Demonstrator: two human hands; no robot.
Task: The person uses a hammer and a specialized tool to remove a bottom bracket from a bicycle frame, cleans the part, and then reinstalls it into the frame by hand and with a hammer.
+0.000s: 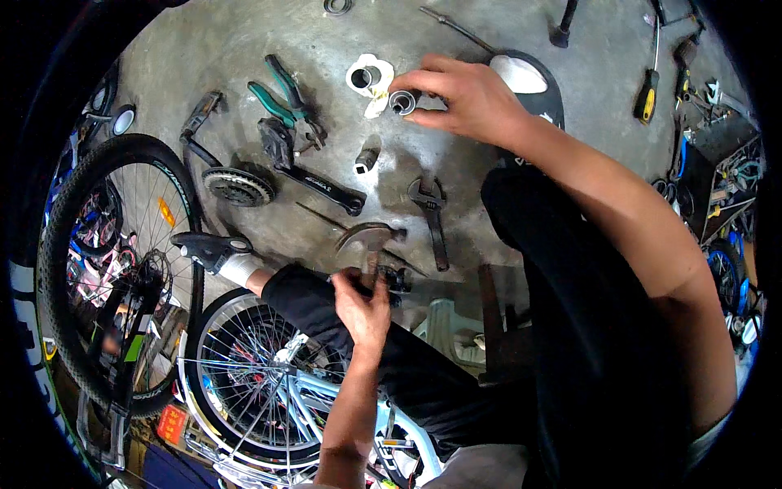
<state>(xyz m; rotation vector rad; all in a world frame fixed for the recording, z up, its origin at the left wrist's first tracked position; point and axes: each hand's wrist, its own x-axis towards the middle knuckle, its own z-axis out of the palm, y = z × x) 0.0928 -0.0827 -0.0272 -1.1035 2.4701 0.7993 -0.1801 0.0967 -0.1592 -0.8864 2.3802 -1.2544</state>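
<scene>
My left hand (362, 314) is closed round the handle of a claw hammer (371, 238), its head pointing away from me. My right hand (468, 98) pinches a short metal cylinder (402, 102) with a round, hollow end between thumb and fingers. Beside it on the floor lies crumpled white paper (378, 67) with a dark metal ring (364, 77) on it. A silver socket (366, 160) lies nearer to me. To its right rests an adjustable wrench (429, 220). A black crank arm (326, 189) with a pedal (278, 144) lies to its left.
Green-handled pliers (285, 98) and a chainring with crank (237, 187) lie at the left. A bicycle wheel (59, 244) stands beyond my left shoe (213, 250). A light blue bicycle (314, 393) lies below my leg. A screwdriver (648, 96) is at the far right.
</scene>
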